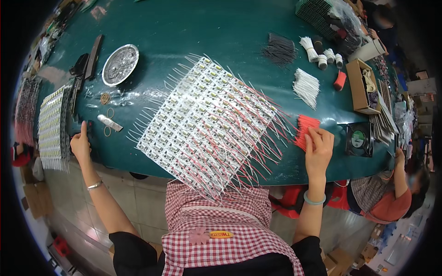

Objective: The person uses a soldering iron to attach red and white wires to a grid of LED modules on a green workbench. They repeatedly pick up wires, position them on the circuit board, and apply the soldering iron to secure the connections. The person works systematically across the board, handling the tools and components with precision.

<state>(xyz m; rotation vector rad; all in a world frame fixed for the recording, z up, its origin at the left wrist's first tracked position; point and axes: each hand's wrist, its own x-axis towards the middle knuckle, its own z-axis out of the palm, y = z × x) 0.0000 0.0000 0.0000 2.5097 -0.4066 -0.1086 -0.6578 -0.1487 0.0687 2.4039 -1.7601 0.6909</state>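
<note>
A large panel of white circuit boards [184,103] lies tilted across the table's near edge. Thin white wires stick out along its sides, and red and white wires cover its right half. My right hand [319,152] pinches with thumb and forefinger at the near end of a pile of short red wires [307,125]. Exactly how many it grips is hidden. My left hand [81,143] is at the table's left edge, thumb pointing up and fingers curled round something dark that I cannot make out. Beside it stands a stack of finished-looking white board panels [54,122].
A round metal bowl [120,64], rubber bands [109,112] and a whitish tube [110,123] lie on the left. Black wires [279,49], white wires [306,87], a cardboard box [360,87] and a black fan [359,139] occupy the right. Another person [384,195] sits at the right.
</note>
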